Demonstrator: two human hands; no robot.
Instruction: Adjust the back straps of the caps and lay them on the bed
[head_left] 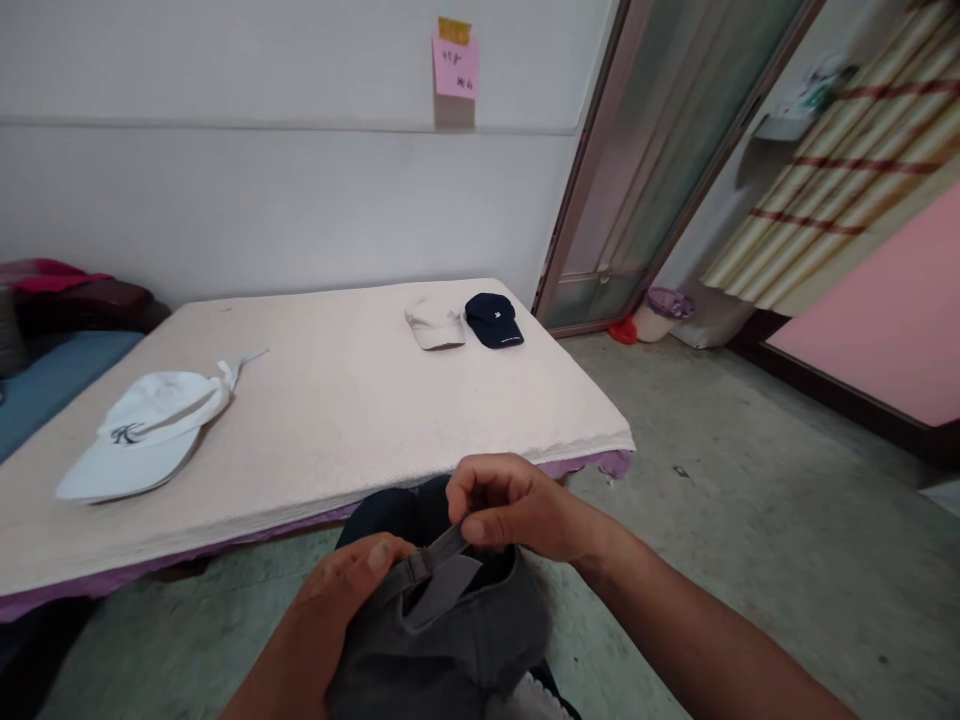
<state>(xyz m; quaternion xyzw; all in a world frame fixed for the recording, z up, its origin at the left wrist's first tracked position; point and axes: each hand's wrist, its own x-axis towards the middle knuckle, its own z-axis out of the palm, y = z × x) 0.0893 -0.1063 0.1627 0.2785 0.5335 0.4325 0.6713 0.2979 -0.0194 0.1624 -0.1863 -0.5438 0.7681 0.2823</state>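
A dark grey baseball cap (450, 645) rests over my lap with its back strap side turned up. My left hand (341, 595) is closed on the cap's left edge, thumb close to the metal buckle (418, 568). Between thumb and curled fingers, my right hand (517, 508) pinches the adjuster strap (448, 543) a little right of the buckle. The strap bridges the cap's rear opening, and a pale flap shows inside it. The cap's brim is hidden.
On the cream-covered bed (322, 400) lie a white cap (150, 430) at left, a beige cap (435, 323) and a navy cap (493, 318) near the far right corner. A pink note (455, 68) hangs on the wall. A waste bin (661, 315) stands by the sliding door.
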